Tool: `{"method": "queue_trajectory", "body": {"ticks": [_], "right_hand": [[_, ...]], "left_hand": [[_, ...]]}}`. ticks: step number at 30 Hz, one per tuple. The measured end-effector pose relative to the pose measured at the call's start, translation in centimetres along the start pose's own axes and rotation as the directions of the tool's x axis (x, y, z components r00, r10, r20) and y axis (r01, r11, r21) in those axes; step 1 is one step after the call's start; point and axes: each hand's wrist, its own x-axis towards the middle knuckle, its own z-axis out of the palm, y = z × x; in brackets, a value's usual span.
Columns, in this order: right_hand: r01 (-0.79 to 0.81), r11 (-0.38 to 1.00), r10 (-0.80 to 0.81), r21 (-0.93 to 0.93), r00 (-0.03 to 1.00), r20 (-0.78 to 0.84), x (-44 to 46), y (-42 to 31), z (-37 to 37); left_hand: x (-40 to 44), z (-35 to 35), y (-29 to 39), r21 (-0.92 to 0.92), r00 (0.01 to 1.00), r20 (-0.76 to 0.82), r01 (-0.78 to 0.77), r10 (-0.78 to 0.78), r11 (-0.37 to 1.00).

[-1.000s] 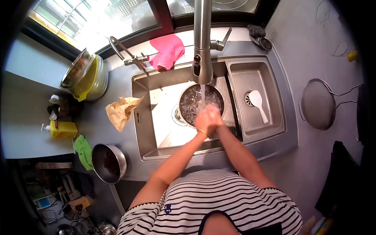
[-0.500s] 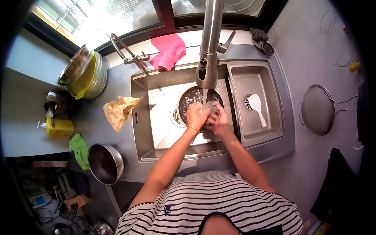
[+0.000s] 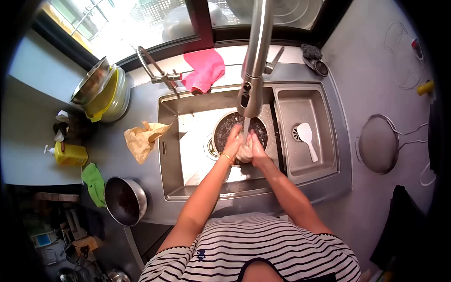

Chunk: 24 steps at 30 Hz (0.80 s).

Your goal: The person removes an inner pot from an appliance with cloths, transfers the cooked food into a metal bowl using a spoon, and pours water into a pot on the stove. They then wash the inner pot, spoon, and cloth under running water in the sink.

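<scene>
A round pot or bowl with a dark interior (image 3: 224,126) stands in the large sink basin, with rippling water in it. From the tall faucet (image 3: 251,96) a stream of water runs down between my hands. My left hand (image 3: 232,142), below a yellow bracelet, is curled in over the bowl. Close against it, my right hand (image 3: 256,149) is curled too. A pale wet patch shows between the palms; running water and blur hide what it is. Both hands are closed, and their fingertips are partly hidden.
A white rice paddle (image 3: 307,141) lies in the small basin. Left of the sink are crumpled brown paper (image 3: 142,141), a metal bowl (image 3: 137,195) with dark contents, a green cloth (image 3: 94,184) and stacked bowls (image 3: 109,91). A pink cloth (image 3: 203,68) lies behind; a strainer (image 3: 378,143) is at right.
My hands have come closer together and lower over the bowl's near side. The fingers of my right hand, blurred and raised before, are now drawn in. The whole view has shifted slightly.
</scene>
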Motion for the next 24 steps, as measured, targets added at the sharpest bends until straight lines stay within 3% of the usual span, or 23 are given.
{"method": "queue_trajectory", "body": {"ticks": [1, 2, 3, 4, 5, 6, 7, 8, 9, 10, 11, 13, 15, 16, 17, 18, 19, 20, 21, 22, 23, 24], "right_hand": [[0.033, 0.989, -0.042, -0.144, 0.997, -0.059, 0.1, -0.4, -0.2], [0.134, 0.973, -0.14, -0.187, 0.99, -0.023, 1.0, 0.0, -1.1], [0.117, 0.972, -0.141, -0.204, 0.984, -0.107, 1.3, -0.1, -0.9], [0.119, 0.979, -0.127, -0.163, 0.991, -0.039, 1.5, 0.3, -0.8], [0.118, 0.986, -0.115, -0.121, 0.993, 0.03, 1.7, 0.6, -0.8], [0.113, 0.986, -0.108, -0.126, 0.993, 0.043, 1.5, 0.5, -1.0], [-0.029, 0.999, 0.019, 0.045, 0.982, 0.189, 1.0, 0.0, -1.2], [-0.199, 0.962, 0.125, 0.187, 0.929, 0.347, 0.9, -0.3, -1.1], [-0.202, 0.979, 0.182, 0.023, 0.921, 0.344, 0.4, -0.9, 0.5], [-0.219, 0.976, 0.201, 0.008, 0.912, 0.358, 0.7, -0.1, 1.3], [-0.112, 0.993, 0.094, 0.034, 0.937, 0.335, 0.9, 0.9, 2.1], [0.105, 0.991, -0.124, 0.082, 0.956, 0.265, 0.5, 3.2, 3.2], [0.207, 0.974, -0.223, 0.09, 0.946, 0.234, 0.6, 4.4, 4.6], [0.409, 0.794, -0.447, -0.449, 0.894, 0.025, 0.1, 4.5, 6.1], [0.342, 0.368, -0.704, -0.865, 0.71, -0.019, -0.5, 4.4, 8.0], [0.286, 0.13, -0.781, -0.949, 0.62, 0.08, -2.2, 4.3, 9.8], [0.298, 0.125, -0.775, -0.946, 0.625, 0.095, -2.7, 4.4, 9.9], [0.411, -0.138, -0.758, -0.901, 0.542, 0.363, -3.1, 4.7, 9.4], [0.495, -0.382, -0.669, -0.781, 0.435, 0.602, -3.6, 4.8, 9.3], [0.509, -0.381, -0.655, -0.772, 0.441, 0.614, -4.4, 4.4, 9.7], [0.563, -0.541, -0.508, -0.625, 0.374, 0.776, -5.6, 3.9, 10.2], [0.59, -0.61, -0.417, -0.528, 0.328, 0.848, -6.8, 3.4, 11.1]], "left_hand": [[-1.4, -0.1, 2.1, -0.137, 0.943, 0.235, 0.272, -0.236, 0.952], [-1.5, -0.1, 1.2, -0.009, 0.967, 0.198, 0.167, -0.162, 0.986], [-1.2, 0.0, 0.4, 0.126, 0.982, 0.17, 0.059, -0.081, 0.99], [-2.0, 0.2, 1.9, 0.265, 0.995, 0.096, -0.01, -0.016, 0.964], [-3.0, 0.5, 3.5, 0.264, 0.997, 0.081, -0.014, -0.007, 0.964], [-4.3, 0.9, 6.0, 0.474, 0.964, 0.156, -0.264, 0.214, 0.84], [-5.0, 1.0, 7.2, 0.633, 0.877, 0.273, -0.473, 0.395, 0.613], [-5.6, 0.7, 6.5, 0.62, 0.743, 0.337, -0.637, 0.578, 0.457], [-6.1, 0.6, 5.7, 0.599, 0.569, 0.399, -0.755, 0.719, 0.265], [-6.6, 1.1, 6.6, 0.626, 0.524, 0.346, -0.747, 0.778, 0.224], [-6.6, 1.0, 7.3, 0.644, 0.523, 0.338, -0.735, 0.782, 0.213], [-6.7, 0.6, 8.1, 0.677, 0.555, 0.112, -0.65, 0.824, 0.346], [-6.0, -0.4, 6.6, 0.761, 0.519, 0.02, -0.562, 0.854, 0.324], [-5.5, -1.3, 4.5, 0.359, 0.696, -0.421, -0.461, 0.581, 0.812], [-5.0, -2.1, 3.6, -0.234, 0.8, -0.594, -0.274, 0.086, 0.933], [-5.3, -3.3, 4.0, -0.409, 0.832, -0.538, -0.12, -0.133, 0.904], [-5.5, -4.1, 4.5, -0.406, 0.825, -0.551, -0.135, -0.125, 0.904], [-5.8, -4.9, 5.1, -0.652, 0.896, -0.295, 0.067, -0.333, 0.756], [-6.5, -5.6, 5.4, -0.797, 0.884, 0.019, 0.295, -0.466, 0.527], [-6.9, -6.6, 4.8, -0.729, 0.925, 0.219, 0.367, -0.311, 0.578], [-7.2, -7.4, 4.2, -0.74, 0.932, 0.191, 0.343, -0.308, 0.579], [-7.6, -7.9, 4.9, -0.649, 0.903, 0.366, 0.422, -0.227, 0.633]]}}
